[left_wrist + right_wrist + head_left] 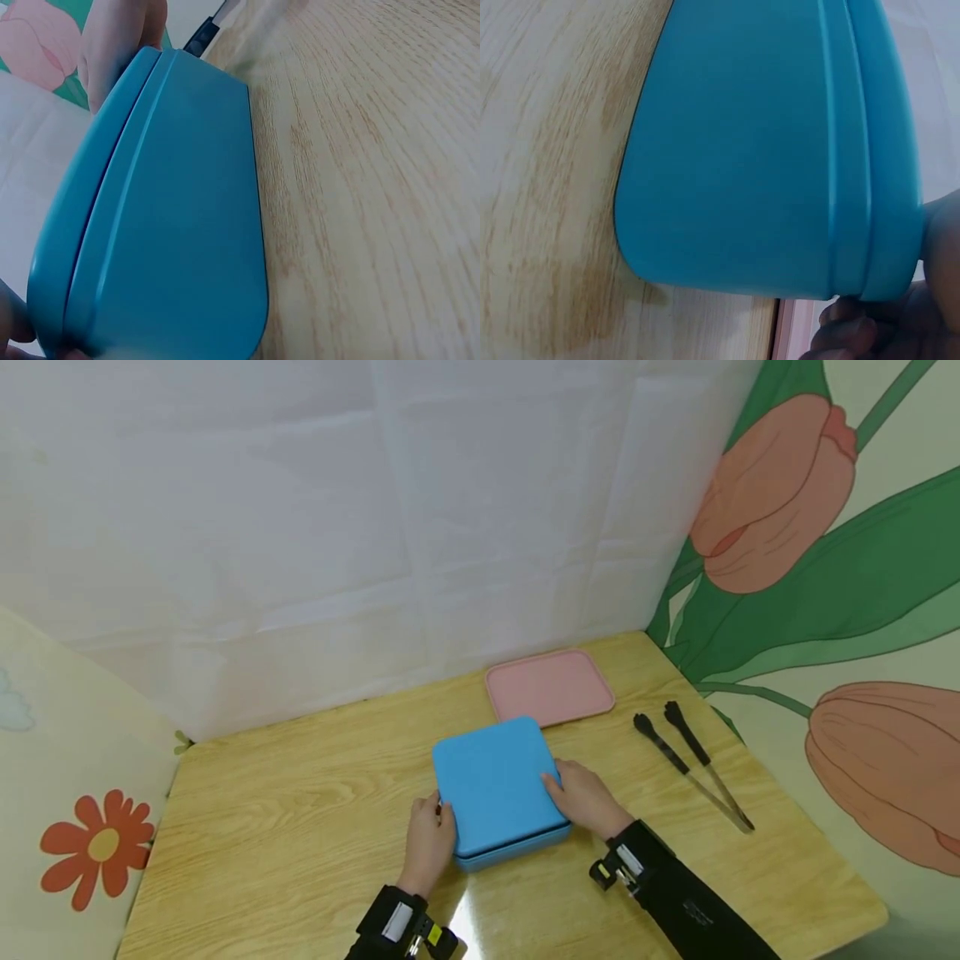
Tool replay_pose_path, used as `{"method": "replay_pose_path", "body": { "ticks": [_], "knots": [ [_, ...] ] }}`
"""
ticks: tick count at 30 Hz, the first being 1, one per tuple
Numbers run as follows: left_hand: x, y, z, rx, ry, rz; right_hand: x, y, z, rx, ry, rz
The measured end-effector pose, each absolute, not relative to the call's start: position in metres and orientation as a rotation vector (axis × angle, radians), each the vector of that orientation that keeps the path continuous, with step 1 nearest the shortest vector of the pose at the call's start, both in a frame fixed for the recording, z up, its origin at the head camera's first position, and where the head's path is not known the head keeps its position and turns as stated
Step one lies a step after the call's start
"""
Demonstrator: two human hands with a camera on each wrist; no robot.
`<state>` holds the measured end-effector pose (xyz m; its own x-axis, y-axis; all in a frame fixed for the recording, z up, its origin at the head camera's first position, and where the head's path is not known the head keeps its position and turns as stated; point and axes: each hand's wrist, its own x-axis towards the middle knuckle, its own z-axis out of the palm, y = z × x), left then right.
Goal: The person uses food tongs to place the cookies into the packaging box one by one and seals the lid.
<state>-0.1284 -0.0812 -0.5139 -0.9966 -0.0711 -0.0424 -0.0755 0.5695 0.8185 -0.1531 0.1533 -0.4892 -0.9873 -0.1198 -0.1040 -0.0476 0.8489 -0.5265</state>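
A square blue box [495,785] with a fitted lid sits on the wooden table, a dark seam showing between lid and base along its near side. At its left edge my left hand [430,839] grips the lid, thumb toward the top and fingers at the side. My right hand [588,797] holds the opposite edge, its thumb on top of the lid. In the right wrist view, curled fingers [847,330] reach under the lid's rim at the corner of the box [735,165]. The left wrist view shows the box's near side [180,202] and the seam below the lid.
Behind the box lies a pink tray [551,687], close to its far edge. Tongs [705,768] with black tips rest to the right, beyond my right hand. A white cloth [337,527] hangs along the back of the table [285,810], and a flower-painted wall [825,635] borders the right.
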Motion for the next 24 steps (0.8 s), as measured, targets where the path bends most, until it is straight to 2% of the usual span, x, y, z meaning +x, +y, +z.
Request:
{"method": "replay_pose_path", "body": {
  "ticks": [24],
  "knots": [
    [-0.116,-0.080,-0.514,-0.121,2.799,1.422,-0.140,0.155,-0.489,-0.114,2.892,-0.817]
  ]
}}
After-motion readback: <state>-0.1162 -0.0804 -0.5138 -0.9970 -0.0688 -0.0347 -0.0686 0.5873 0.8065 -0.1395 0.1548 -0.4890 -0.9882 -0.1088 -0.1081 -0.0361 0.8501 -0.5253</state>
